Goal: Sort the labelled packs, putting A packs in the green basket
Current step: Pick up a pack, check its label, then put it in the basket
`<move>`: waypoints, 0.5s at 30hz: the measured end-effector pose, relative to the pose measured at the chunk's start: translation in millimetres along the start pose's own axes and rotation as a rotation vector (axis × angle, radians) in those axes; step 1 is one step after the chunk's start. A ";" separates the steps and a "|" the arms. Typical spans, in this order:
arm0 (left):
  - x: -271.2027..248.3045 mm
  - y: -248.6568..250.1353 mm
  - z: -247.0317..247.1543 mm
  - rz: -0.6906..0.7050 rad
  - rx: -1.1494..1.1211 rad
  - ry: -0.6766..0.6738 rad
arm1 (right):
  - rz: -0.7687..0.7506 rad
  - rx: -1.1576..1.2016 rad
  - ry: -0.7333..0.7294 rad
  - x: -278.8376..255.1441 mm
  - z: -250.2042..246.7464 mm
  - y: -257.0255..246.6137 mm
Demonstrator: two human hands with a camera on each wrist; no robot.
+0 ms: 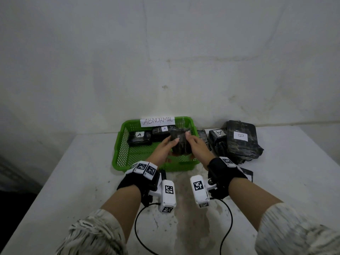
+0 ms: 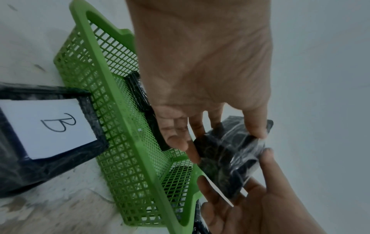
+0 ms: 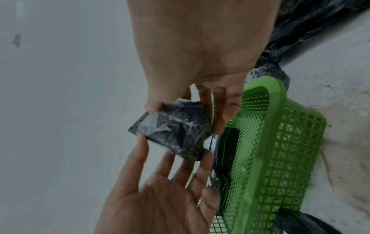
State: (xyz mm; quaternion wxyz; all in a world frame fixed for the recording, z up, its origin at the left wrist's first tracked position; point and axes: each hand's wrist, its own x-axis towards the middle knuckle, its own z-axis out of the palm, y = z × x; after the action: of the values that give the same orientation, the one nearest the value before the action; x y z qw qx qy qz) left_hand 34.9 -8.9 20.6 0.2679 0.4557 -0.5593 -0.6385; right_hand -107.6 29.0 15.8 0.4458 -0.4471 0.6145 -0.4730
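Observation:
A green basket (image 1: 119, 150) with an "ABNORMAL" sign stands at the back of the table; two black packs labelled A (image 1: 139, 138) (image 1: 161, 132) lie in its far half. Above the basket both hands hold one black plastic-wrapped pack (image 1: 181, 144) upright. My left hand (image 1: 166, 145) pinches its left side between thumb and fingers, and my right hand (image 1: 196, 145) pinches its right side. The held pack (image 2: 226, 158) (image 3: 176, 131) shows no label in any view. The basket's mesh wall (image 2: 120, 158) (image 3: 280, 158) is close beside the hands.
A pile of black packs lies right of the basket, one labelled B (image 1: 241, 138) on top and one labelled A (image 1: 218, 137) beside it. Another pack (image 1: 248, 174) lies under my right wrist. A wall rises just behind the basket. The white table (image 1: 73, 181) is stained near its front.

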 end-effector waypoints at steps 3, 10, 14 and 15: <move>3.0 -0.8 -0.3 -0.022 -0.009 -0.010 | 0.038 -0.002 -0.041 1.4 -0.5 3.2; 4.3 -1.9 4.9 -0.080 0.074 -0.008 | -0.013 0.036 -0.016 3.4 6.4 1.0; 10.3 -2.5 5.1 -0.057 0.049 0.118 | 0.024 -0.026 -0.127 -2.9 9.6 -1.3; 12.1 -1.8 4.6 -0.054 0.026 0.135 | 0.040 -0.035 -0.145 -3.7 9.8 -1.9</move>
State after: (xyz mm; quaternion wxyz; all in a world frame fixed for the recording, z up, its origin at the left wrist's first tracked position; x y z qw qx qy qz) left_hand 25.8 -16.6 15.3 0.2819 0.5162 -0.5356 -0.6059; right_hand -97.1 30.5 16.5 0.4906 -0.4756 0.5976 -0.4196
